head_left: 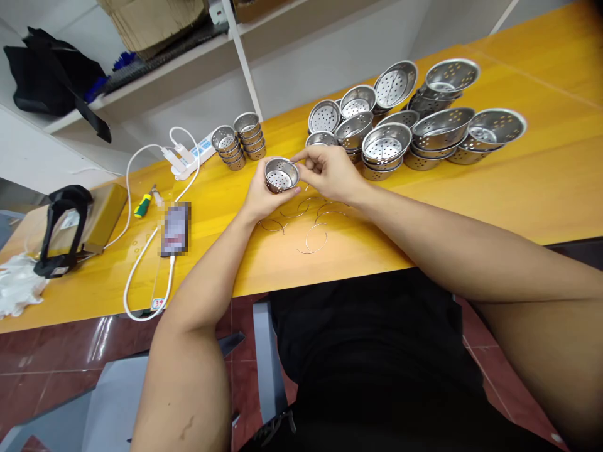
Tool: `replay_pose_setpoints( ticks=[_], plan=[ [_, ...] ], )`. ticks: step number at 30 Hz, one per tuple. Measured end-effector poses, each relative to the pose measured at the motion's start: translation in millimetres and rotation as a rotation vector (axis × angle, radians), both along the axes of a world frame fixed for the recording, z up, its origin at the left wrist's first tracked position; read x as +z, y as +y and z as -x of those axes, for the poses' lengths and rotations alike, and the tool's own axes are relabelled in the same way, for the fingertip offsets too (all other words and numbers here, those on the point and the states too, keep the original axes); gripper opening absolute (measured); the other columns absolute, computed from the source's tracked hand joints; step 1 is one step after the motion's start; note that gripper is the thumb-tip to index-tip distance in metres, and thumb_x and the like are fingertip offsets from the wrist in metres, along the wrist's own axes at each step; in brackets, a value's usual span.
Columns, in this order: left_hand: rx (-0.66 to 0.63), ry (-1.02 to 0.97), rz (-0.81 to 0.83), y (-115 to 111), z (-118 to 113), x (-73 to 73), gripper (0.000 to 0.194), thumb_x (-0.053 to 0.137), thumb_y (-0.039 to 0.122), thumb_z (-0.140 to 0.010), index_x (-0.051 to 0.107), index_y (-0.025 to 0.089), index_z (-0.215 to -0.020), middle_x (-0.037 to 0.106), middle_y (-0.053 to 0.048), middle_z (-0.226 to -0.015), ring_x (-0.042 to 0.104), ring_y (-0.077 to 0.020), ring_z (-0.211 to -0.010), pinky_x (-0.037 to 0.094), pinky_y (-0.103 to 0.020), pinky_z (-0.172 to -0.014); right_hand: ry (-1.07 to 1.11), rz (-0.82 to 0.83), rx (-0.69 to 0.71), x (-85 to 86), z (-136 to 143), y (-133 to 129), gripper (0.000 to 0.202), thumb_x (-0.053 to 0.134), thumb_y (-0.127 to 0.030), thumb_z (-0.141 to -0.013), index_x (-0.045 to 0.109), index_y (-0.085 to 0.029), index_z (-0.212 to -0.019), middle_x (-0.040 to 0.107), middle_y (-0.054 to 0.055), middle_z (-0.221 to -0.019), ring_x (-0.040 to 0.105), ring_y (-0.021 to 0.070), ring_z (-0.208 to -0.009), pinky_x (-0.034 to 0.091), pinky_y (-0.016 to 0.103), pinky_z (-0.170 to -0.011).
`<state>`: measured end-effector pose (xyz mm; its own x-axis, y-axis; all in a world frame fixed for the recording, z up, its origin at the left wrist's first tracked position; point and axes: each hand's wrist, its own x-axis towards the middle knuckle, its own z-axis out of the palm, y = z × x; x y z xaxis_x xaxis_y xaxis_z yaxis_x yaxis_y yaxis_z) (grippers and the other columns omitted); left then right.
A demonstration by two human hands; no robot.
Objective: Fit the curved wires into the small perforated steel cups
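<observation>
My left hand (261, 194) is wrapped around a small perforated metal cup (281, 176), its open top tilted towards me. At the cup's right rim, the thumb and forefinger of my right hand (327, 166) are pinched together; whatever is between them is too small to make out. Several thin wire rings (315, 242), bent into open loops, lie on the table just below my hands. Behind my right hand stand several stacks of like perforated cups (386, 144), some upright and some tilted. Two smaller stacks of cups (225, 141) stand behind my left hand.
On the yellow table (207, 276) a phone (175, 229) is plugged into a white cable. A power strip (191, 162), a green-yellow screwdriver (142, 206), a cardboard box (110, 213) with a black strap-like frame (63, 229) and white plastic (21, 285) are at left. Shelves stand behind.
</observation>
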<state>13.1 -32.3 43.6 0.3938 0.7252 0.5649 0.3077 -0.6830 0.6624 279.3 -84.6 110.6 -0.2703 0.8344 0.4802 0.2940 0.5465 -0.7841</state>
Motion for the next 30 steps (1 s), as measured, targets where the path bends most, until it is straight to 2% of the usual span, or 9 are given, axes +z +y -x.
replay_pose_setpoints(
  ticks=[6, 12, 16, 22, 30],
  plan=[
    [-0.026, 0.002, 0.02, -5.2, -6.4, 0.1, 0.126, 0.102, 0.112, -0.072, 0.058, 0.036, -0.163, 0.077, -0.009, -0.155, 0.088, -0.0355, -0.147, 0.071, -0.06, -0.137, -0.027, -0.028, -0.051, -2.6, 0.4, 1.3, 0.026, 0.084, -0.046, -0.11, 0.09, -0.024, -0.123, 0.062, 0.0, -0.081, 0.059, 0.0239, -0.079, 0.054, 0.04, -0.08],
    [-0.032, -0.004, 0.004, -8.6, -8.8, 3.7, 0.119, 0.103, 0.109, -0.076, 0.062, 0.035, -0.159, 0.08, -0.008, -0.153, 0.089, -0.0347, -0.142, 0.073, -0.059, -0.132, -0.057, -0.01, -0.068, -2.2, 0.7, 1.1, 0.019, 0.082, -0.029, -0.11, 0.092, -0.022, -0.124, 0.064, 0.001, -0.082, 0.064, 0.0252, -0.082, 0.059, 0.043, -0.086],
    [-0.027, 0.01, 0.028, -9.4, -9.1, 4.1, 0.12, 0.103, 0.11, -0.076, 0.062, 0.034, -0.16, 0.08, -0.01, -0.155, 0.088, -0.0364, -0.145, 0.071, -0.061, -0.136, -0.063, 0.0, -0.091, -1.7, 1.7, 0.1, 0.02, 0.084, -0.03, -0.108, 0.093, -0.023, -0.125, 0.063, 0.0, -0.081, 0.065, 0.026, -0.082, 0.062, 0.043, -0.086],
    [-0.043, 0.028, 0.051, -5.4, -7.2, -0.9, 0.125, 0.102, 0.11, -0.075, 0.058, 0.036, -0.165, 0.077, -0.01, -0.161, 0.085, -0.0396, -0.156, 0.065, -0.066, -0.145, -0.045, -0.004, -0.084, -3.7, 2.4, 2.4, 0.019, 0.087, -0.028, -0.108, 0.094, -0.022, -0.125, 0.06, -0.002, -0.079, 0.062, 0.0246, -0.08, 0.058, 0.041, -0.083],
    [-0.057, 0.02, -0.025, 1.6, -4.8, -8.2, 0.112, 0.097, 0.103, -0.091, 0.053, 0.037, -0.17, 0.076, -0.01, -0.162, 0.085, -0.0369, -0.154, 0.066, -0.063, -0.143, -0.017, -0.021, -0.07, -3.4, 1.6, 1.9, 0.017, 0.084, -0.027, -0.107, 0.092, -0.024, -0.122, 0.06, 0.0, -0.081, 0.062, 0.0258, -0.082, 0.058, 0.043, -0.085]
  ],
)
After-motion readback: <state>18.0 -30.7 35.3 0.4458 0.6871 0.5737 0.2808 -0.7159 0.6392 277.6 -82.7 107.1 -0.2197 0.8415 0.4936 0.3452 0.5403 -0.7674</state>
